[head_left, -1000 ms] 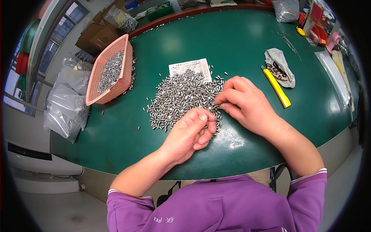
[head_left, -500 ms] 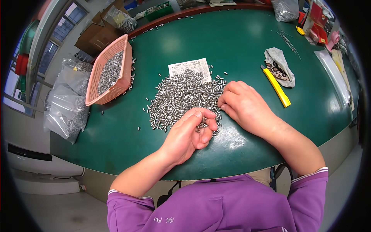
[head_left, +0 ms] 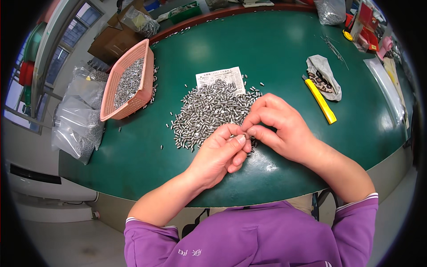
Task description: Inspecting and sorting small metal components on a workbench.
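While your two hands meet at the near right edge of the pile, the small metal parts point(head_left: 200, 116) lie heaped in the middle of the green table point(head_left: 187, 53), many pointing different ways and resting on one another. Your left hand point(head_left: 216, 153) has its thumb drawn toward the index finger and the other fingers curled in toward the palm. Your right hand point(head_left: 282, 131) brings its thumb and index fingertips right up to those of the left. Whether a part is pinched between either set of fingers you cannot tell from here, because the fingertips cover the spot.

Each part looks short, shiny and roughly round, with one end narrower, so it is probably light on its own, hard and stiff, hardly fragile, and inclined to roll or slip from your fingers. Take it across the thicker body with thumb and index fingertips; the narrow end would likely give you a poorer grip.

A printed paper slip point(head_left: 218, 76) lies partly under the far side of the heap. To your left, a pink basket point(head_left: 144, 91) holds more such parts; to your right, a yellow cutter point(head_left: 321, 102) lies beside a grey cloth point(head_left: 332, 91).
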Motion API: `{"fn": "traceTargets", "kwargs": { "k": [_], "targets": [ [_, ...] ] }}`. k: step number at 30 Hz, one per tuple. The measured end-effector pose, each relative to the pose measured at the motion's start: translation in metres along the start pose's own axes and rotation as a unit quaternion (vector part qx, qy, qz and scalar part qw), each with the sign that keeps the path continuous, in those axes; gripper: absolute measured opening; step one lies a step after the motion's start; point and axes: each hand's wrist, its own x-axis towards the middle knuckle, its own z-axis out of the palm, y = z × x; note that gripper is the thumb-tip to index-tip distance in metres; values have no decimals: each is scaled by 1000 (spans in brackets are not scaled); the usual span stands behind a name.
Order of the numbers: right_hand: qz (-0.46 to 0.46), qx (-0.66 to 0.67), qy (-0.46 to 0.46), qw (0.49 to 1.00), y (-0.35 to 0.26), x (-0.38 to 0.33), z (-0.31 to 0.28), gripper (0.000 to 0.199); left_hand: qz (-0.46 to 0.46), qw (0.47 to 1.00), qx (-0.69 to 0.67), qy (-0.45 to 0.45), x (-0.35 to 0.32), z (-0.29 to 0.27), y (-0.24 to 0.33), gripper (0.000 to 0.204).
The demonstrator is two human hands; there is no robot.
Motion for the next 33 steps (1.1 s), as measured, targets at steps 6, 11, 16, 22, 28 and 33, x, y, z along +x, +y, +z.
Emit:
{"fn": "traceTargets", "kwargs": {
  "k": [6,11,16,22,28,33],
  "targets": [
    [39,-120,-40,991,8,-2,-12,12,4,1000,-13,-17,0,-1,0,17],
    [34,-142,-76,986,13,-5,-14,15,-3,1000,-6,-6,-1,-4,1,25],
    [17,-163,-89,983,13,-5,-15,16,24,999,-24,-17,-1,-5,-1,32],
    [21,-177,-96,979,16,-4,-10,12,17,1000,-24,-3,-1,-5,-1,30],
    [-3,-215,-86,973,9,-4,-15,12,15,1000,-25,-5,-2,-6,0,28],
    [-7,-189,-103,977,10,-4,-18,11,16,1000,-24,-8,-2,-6,0,29]
  ]
}}
